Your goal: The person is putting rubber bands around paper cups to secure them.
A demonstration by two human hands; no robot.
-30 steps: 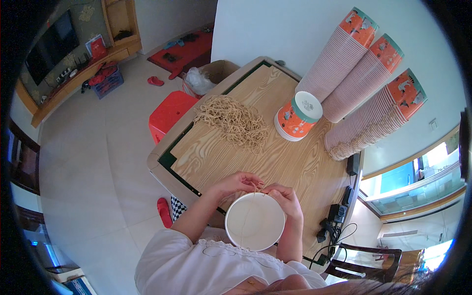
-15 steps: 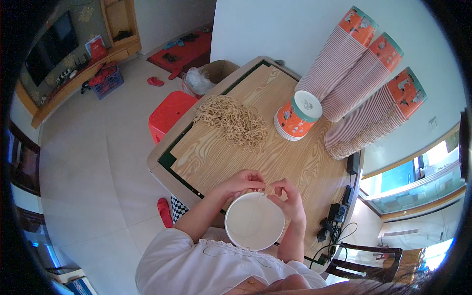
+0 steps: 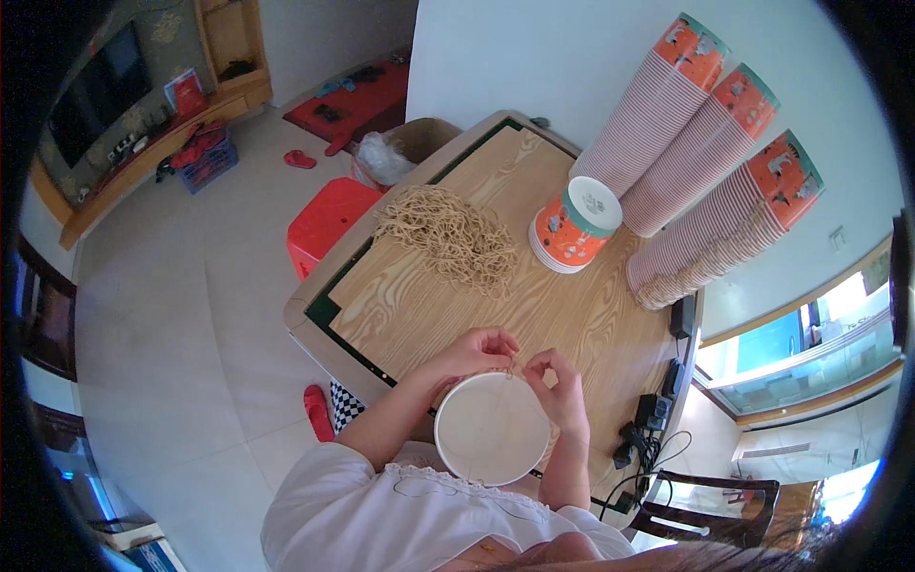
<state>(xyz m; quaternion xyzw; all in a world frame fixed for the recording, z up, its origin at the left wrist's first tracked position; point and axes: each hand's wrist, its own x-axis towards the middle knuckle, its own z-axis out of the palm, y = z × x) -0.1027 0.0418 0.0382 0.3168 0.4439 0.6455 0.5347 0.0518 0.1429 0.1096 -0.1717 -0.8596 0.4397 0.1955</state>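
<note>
A white-lined paper bucket [image 3: 491, 434] sits close against me at the near table edge, its open mouth toward me. Thin tan cord [image 3: 512, 368] shows at the bucket's far rim, and a faint strand runs across the mouth. My left hand [image 3: 477, 353] is closed there, pinching the cord from the left. From the right, my right hand [image 3: 562, 389] pinches it too, thumb against fingertips. The fingertips hide how the cord is looped. Beyond the hands lies a tangled heap of tan cord [image 3: 448, 238].
A short stack of upside-down orange paper buckets [image 3: 575, 229] stands mid-table. Behind it lean tall bucket stacks [image 3: 658, 105]; the rightmost stack [image 3: 724, 229] has cord along its side. Black adapters and cables [image 3: 648, 419] line the right edge. A red stool [image 3: 329, 219] stands left.
My right fingers have shifted slightly at the far rim, near the left fingertips. Both hands stay at the cord, and the bucket has hardly moved.
</note>
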